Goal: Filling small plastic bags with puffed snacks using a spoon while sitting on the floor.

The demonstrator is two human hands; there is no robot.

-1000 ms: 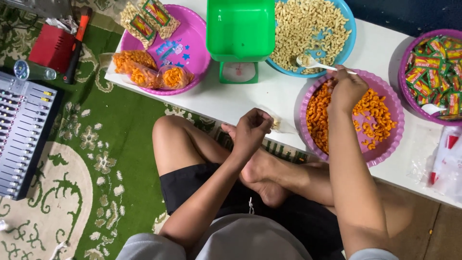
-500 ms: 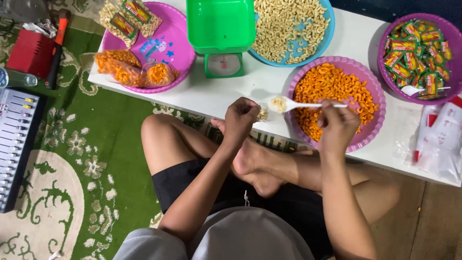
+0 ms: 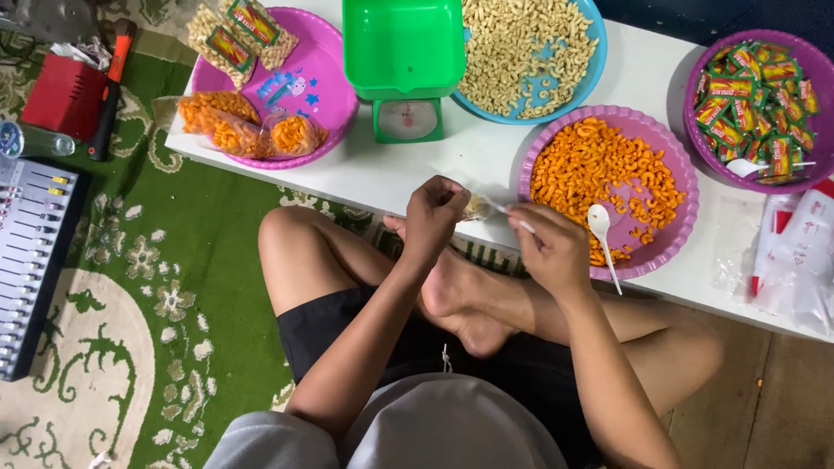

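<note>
> Still scooping with the white plastic spoon (image 3: pixel 601 227)?

Nope, not anymore. Lying now in the scalloped pink plastic basin of orange curly snacks (image 3: pixel 669 247), bowl end up, handle pointing off the near rim. Half a second back, hovering loaded with pale pieces right by the bag.

> So where's the small clear plastic bag (image 3: pixel 479 207) sitting?

Pinched between both hands at the near edge of the white table (image 3: pixel 486 156), just left of that basin. Left hand (image 3: pixel 434 213) curled tight on one side of the mouth, right hand (image 3: pixel 547 247) closed on the other side, fingers (image 3: pixel 519 217) tugging the film. A few pale snacks showing inside.

> Meaning?

Probably done filling that one, moving on to closing or settling it. Green plastic kitchen scale (image 3: pixel 405 65) sitting empty behind, untouched.
</note>
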